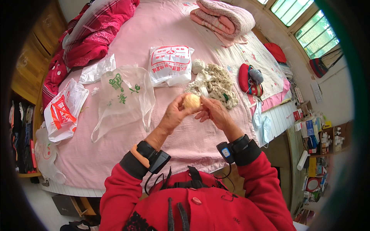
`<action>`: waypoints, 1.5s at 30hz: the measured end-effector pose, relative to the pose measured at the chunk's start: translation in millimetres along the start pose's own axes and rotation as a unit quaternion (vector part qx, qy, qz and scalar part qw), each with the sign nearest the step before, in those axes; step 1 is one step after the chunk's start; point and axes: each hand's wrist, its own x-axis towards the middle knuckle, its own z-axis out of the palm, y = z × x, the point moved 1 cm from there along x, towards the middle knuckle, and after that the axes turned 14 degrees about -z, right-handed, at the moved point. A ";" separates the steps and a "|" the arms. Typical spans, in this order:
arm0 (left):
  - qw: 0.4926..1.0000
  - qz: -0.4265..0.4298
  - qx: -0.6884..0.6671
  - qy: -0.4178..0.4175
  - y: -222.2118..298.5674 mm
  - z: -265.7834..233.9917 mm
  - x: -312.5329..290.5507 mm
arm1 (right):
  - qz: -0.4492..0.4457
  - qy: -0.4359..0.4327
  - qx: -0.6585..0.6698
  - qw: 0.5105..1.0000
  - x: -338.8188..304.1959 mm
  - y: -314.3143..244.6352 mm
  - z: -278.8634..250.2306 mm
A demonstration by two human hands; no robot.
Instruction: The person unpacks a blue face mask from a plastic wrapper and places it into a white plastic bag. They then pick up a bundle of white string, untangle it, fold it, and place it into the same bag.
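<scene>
My left hand (175, 113) is closed round a small pale-yellow ball of yarn (192, 101), held above the bed. At the ball's right side, my right hand (214, 112) has its thumb and forefinger pinched together, with the other fingers loosely curled. Whatever lies in that pinch is too small to make out. Just beyond my right hand is a loose heap of cream yarn (220, 82), with a whitish yarn ball (198, 66) at its far left. A full white plastic bag with red print (170, 65) stands beyond my left hand.
On the pink bed sheet (154, 150) lie a clear bag with green print (123, 98), a red-and-white bag (64, 111) and a crimson quilt (94, 34). A folded pink quilt (223, 17) is at the back. To the right are a red knitted piece (245, 78), a grey yarn ball (256, 76) and face masks (262, 125).
</scene>
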 end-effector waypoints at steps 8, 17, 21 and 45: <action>0.961 -0.099 -0.247 -0.073 20.1 -9.5 -17.3 | -0.117 0.055 -0.089 0.988 -17.0 -28.6 -11.2; 0.965 -0.122 -0.201 -0.113 22.6 22.2 -37.7 | -0.277 -0.133 -0.222 0.925 -22.0 -44.4 17.5; 0.975 -0.152 -0.131 -0.097 13.4 31.5 -48.5 | -0.356 -0.176 -0.381 0.835 -36.2 -37.9 19.5; 0.947 -0.300 0.109 -0.039 -29.0 72.7 -20.7 | -0.221 -0.129 -0.358 0.898 -76.3 -11.3 -78.8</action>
